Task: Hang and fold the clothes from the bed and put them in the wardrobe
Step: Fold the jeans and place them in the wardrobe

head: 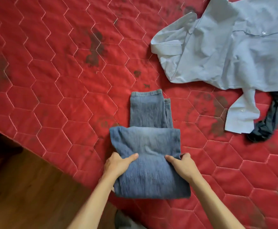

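Note:
A pair of blue jeans (149,146) lies partly folded on the red quilted bed (55,76), its leg ends pointing away from me. My left hand (118,164) grips the left side of the folded part, thumb on top and fingers tucked underneath. My right hand (183,166) grips the right side the same way. A crumpled pale blue shirt (225,47) is spread at the upper right, one cuffed sleeve trailing down. A dark garment (273,119) lies partly under that sleeve.
The bed's edge runs diagonally at the lower left, with brown wooden floor (27,187) beyond it. Dark stains mark the quilt. The wardrobe is not in view.

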`<state>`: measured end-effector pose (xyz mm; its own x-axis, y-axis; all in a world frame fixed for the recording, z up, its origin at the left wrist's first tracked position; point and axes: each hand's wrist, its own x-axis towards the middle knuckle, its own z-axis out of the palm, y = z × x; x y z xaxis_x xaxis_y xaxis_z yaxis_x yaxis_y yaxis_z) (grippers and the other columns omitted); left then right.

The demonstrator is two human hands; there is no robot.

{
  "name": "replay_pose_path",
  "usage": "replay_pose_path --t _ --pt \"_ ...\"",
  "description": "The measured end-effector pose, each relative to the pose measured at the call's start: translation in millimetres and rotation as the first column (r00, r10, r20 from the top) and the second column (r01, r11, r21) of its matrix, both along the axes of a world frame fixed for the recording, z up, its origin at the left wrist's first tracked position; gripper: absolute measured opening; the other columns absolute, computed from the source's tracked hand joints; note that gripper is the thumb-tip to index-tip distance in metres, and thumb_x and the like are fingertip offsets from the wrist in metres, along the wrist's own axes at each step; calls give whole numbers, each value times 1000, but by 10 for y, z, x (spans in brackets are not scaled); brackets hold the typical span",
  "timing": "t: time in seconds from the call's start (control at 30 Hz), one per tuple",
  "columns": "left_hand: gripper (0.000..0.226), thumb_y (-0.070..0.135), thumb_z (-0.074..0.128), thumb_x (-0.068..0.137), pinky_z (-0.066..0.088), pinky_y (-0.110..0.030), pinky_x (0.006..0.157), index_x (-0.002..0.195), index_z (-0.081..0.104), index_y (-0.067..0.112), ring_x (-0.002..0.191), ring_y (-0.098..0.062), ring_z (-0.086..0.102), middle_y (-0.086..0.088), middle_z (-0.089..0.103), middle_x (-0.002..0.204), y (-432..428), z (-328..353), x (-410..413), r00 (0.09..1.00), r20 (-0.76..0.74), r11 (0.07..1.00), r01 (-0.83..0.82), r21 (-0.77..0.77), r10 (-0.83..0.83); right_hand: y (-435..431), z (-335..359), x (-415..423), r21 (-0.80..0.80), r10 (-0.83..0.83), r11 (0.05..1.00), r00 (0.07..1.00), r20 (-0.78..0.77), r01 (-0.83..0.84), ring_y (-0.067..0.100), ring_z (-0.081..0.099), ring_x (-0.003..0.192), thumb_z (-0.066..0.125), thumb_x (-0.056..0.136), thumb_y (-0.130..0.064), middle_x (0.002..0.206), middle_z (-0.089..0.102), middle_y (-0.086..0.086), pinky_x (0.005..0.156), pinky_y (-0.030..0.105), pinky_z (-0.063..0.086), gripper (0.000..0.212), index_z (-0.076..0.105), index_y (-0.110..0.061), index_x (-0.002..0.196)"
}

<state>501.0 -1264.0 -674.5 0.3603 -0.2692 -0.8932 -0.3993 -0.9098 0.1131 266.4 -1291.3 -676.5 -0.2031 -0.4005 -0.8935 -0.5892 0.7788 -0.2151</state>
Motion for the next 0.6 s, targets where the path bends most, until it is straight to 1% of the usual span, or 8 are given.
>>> replay_pose_path --t 0.1,0.17,0.27,0.33,0.37,0.47,0.53,0.6 --pt "68 49 84 68 53 -32 88 118 60 10 101 -21 65 -3 67 117 324 194 28 981 -158 992 -101 72 111 318 265 -162 162 -6 987 999 44 -1 22 62 96 73 80 -39 117 61 11 77 31 50 68 43 -1 127" --pt "75 41 86 67 55 -36 89 124 48 10 99 -22 66 -6 64 119 415 313 96 961 -216 984 -165 67 175 368 423 -264 197 -10 980 995 97 -9 19 65 88 74 79 -40 114 63 8 65 29 53 74 41 -4 135" --pt "88 39 82 71 52 -39 97 146 41 18 108 -21 63 -6 60 134 276 535 246 942 -260 969 -237 -70 212 162 583 -360 82 -22 997 987 158 9 23 67 100 73 79 -45 127 64 6 78 30 53 76 45 -17 143" --pt "69 40 78 76 49 -35 98 137 57 17 108 -17 64 -6 65 130 47 689 317 915 -326 932 -311 -186 240 -98 691 -358 52 -91 996 951 296 79 22 66 94 75 72 -57 118 71 12 81 37 47 61 69 -19 119" --pt "53 39 75 82 50 -35 96 128 65 15 105 -16 65 -7 69 125 -93 780 336 890 -374 904 -361 -231 259 -241 730 -340 53 -147 989 924 353 137 21 65 85 75 65 -67 109 73 14 77 37 46 66 74 -17 107" --pt "40 53 57 93 56 -44 91 115 70 22 101 -22 70 -4 73 113 -534 874 341 857 -432 848 -433 -307 281 -678 798 -244 87 -339 939 851 402 333 15 52 53 52 75 -82 69 65 7 55 27 40 65 69 -22 92" --pt "43 67 50 90 54 -46 95 110 67 33 105 -24 68 0 70 116 -780 709 330 935 -303 875 -295 -384 182 -907 713 -171 24 -356 927 858 370 374 11 47 54 41 82 -81 74 63 5 56 26 40 70 66 -19 102" --pt "54 75 51 84 45 -40 105 118 65 35 119 -25 60 0 66 125 -932 445 311 998 -40 924 39 -380 -58 -987 515 -87 -140 -200 959 938 284 247 6 57 69 48 83 -77 88 66 -2 69 25 46 69 68 -17 109"
